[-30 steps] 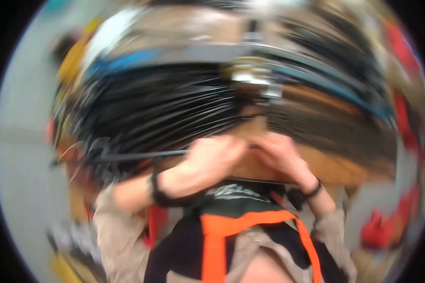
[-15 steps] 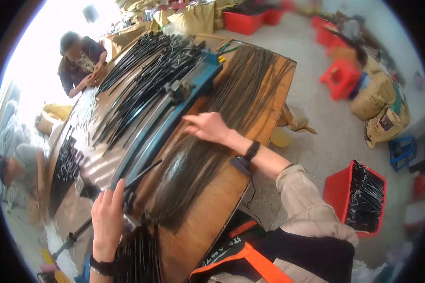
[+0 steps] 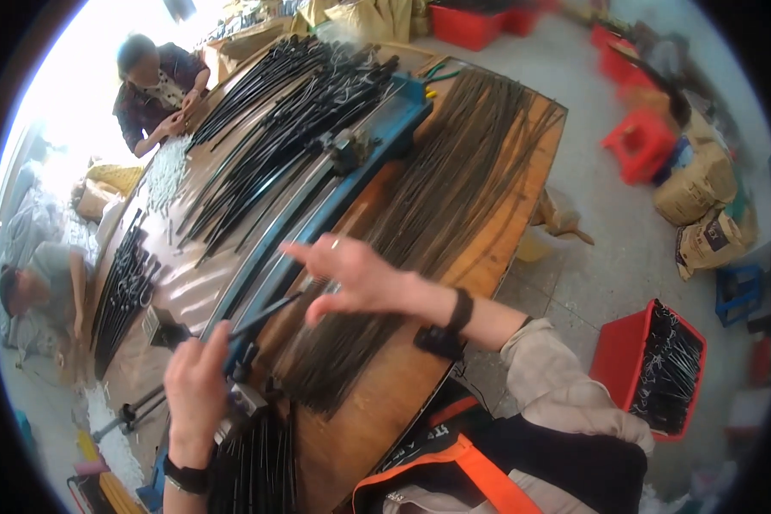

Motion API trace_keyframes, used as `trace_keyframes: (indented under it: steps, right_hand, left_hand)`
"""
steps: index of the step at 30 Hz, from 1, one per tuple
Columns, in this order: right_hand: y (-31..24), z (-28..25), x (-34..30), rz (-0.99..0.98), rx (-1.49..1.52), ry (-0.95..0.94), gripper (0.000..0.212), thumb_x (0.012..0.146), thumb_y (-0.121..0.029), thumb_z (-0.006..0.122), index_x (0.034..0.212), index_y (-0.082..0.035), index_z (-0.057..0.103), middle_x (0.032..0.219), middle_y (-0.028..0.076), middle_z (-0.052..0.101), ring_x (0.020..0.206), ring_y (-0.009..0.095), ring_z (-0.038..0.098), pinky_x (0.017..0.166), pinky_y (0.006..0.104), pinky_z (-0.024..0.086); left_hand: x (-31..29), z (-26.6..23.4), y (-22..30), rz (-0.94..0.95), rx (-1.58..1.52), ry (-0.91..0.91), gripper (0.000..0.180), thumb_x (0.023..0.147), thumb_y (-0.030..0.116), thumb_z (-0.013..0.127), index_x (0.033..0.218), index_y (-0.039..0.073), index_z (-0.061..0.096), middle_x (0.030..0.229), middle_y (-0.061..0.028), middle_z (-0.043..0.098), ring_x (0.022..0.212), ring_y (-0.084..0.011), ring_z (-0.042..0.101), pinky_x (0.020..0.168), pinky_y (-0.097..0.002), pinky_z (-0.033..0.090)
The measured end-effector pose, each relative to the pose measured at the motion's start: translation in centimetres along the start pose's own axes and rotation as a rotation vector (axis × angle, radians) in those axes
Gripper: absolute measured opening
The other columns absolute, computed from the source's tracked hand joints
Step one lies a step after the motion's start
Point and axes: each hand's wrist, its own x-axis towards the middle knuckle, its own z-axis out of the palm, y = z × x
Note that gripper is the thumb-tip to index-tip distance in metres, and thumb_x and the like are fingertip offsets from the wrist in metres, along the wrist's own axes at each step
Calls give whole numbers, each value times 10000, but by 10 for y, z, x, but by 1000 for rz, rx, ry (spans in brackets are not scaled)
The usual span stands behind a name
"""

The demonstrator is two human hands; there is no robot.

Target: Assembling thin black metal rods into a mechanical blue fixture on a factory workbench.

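My left hand [image 3: 199, 385] is at the lower left, its fingers curled at the near end of a blue metal rail. A short dark rod [image 3: 267, 315] slants up and right from its fingertips; its near end is hidden by the hand. My right hand [image 3: 351, 272] hovers over the rail's right edge with index finger and thumb apart and nothing visible between them. Below it lies a wide layer of thin dark rods [image 3: 334, 355]. The long blue rail [image 3: 317, 206] carries a small metal clamp-like block [image 3: 347, 152].
Bundles of black rods [image 3: 274, 137] cover the table beyond the rail, with a pile of small pale pieces [image 3: 168, 176] nearby. Two people sit along the left side. A red bin [image 3: 612, 355] of rods stands on the floor at right, near sacks [image 3: 698, 184] and a red stool [image 3: 638, 146].
My right hand has moved left and nearer, from above the thin rods toward the rail, and its thumb and index finger have spread. The left hand stays near the dark rod. The view has shifted slightly.
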Motion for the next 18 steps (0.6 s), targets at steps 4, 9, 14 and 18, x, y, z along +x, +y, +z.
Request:
trace_keyframes:
  steps: [4, 9, 14, 18]
  right_hand:
    - [16, 0, -9, 57, 334, -42, 295, 891, -327, 685, 1113, -137, 722, 671, 41, 594, 631, 157, 592, 567, 287, 480]
    - [-17, 25, 7, -35, 332, 104, 275, 869, -309, 713, 1063, -116, 739, 626, 28, 565, 616, 153, 574, 547, 301, 457]
    - [-47, 41, 15, -30, 331, 85, 265, 858, -262, 728, 1086, -127, 730, 673, 19, 576, 645, 158, 570, 565, 316, 447]
    - [-21, 32, 23, -171, 10, 109, 242, 883, -210, 705, 1105, -117, 714, 704, 20, 593, 667, 173, 584, 631, 349, 458]
  left_hand:
    - [-24, -18, -16, -23, 113, 55, 375, 816, -3, 642, 1164, 133, 671, 718, -85, 475, 658, -262, 523, 583, -393, 439]
    - [-41, -24, -8, -24, 107, 29, 402, 806, -12, 650, 1178, 140, 669, 711, -83, 464, 656, -252, 516, 576, -384, 436]
    - [-66, -27, -10, -93, 91, 74, 392, 810, -13, 653, 1187, 96, 650, 732, -93, 486, 683, -259, 540, 596, -390, 452]
    - [-105, -39, -33, -213, 76, 167, 303, 868, 7, 637, 1168, 46, 631, 822, -130, 578, 742, -300, 589, 638, -397, 475]
